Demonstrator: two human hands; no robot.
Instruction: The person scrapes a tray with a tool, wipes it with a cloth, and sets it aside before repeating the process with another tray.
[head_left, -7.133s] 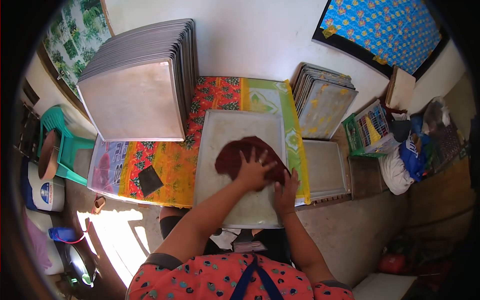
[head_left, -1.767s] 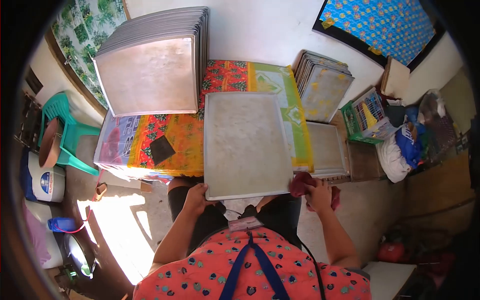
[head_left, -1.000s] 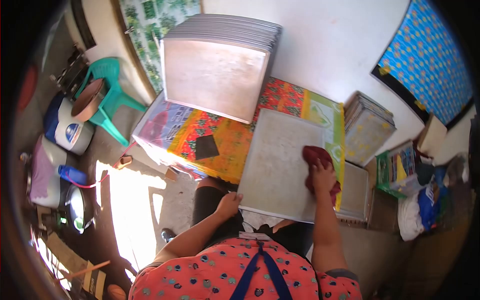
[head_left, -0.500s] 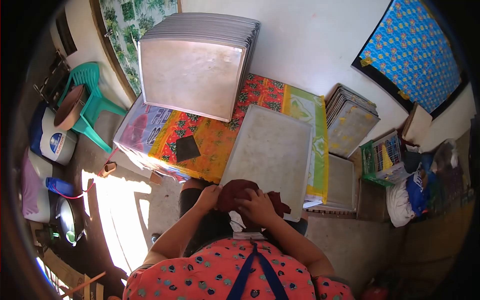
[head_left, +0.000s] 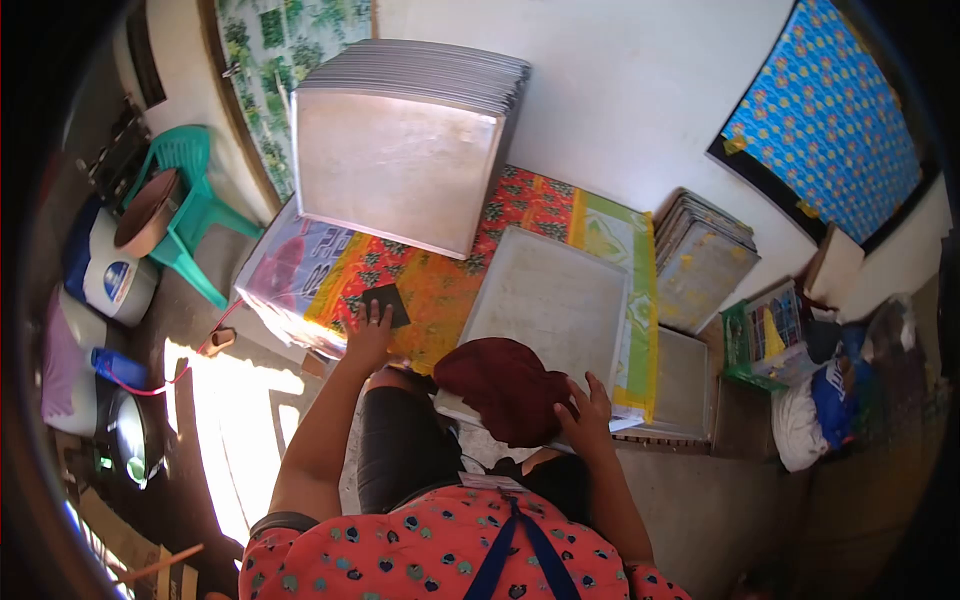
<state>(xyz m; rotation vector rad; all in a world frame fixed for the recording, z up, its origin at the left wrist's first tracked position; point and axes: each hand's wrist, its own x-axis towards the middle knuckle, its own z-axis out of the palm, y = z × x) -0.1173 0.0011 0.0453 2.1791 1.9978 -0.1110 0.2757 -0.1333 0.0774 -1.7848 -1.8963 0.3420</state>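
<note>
My left hand (head_left: 369, 342) reaches over the table, fingers spread at the near-left edge of a flat dark square piece (head_left: 392, 304). A dark maroon cloth (head_left: 505, 390), bunched and spread out, lies over the near end of a shallow metal tray (head_left: 548, 296) in front of me. At the cloth's right side is my right hand (head_left: 588, 415), its fingers apart and their tips against the fabric. The tray lies on the patterned table cover and its near end reaches to my lap.
A tall stack of metal trays (head_left: 400, 165) stands on the table's far left. More trays (head_left: 704, 262) lean against the wall at right, near a green crate (head_left: 742, 345). A green plastic chair (head_left: 200, 215) is at left.
My left hand has left the cloth and moved forward-left to the dark square. The cloth has spread wider, and my right hand has shifted to its right side.
</note>
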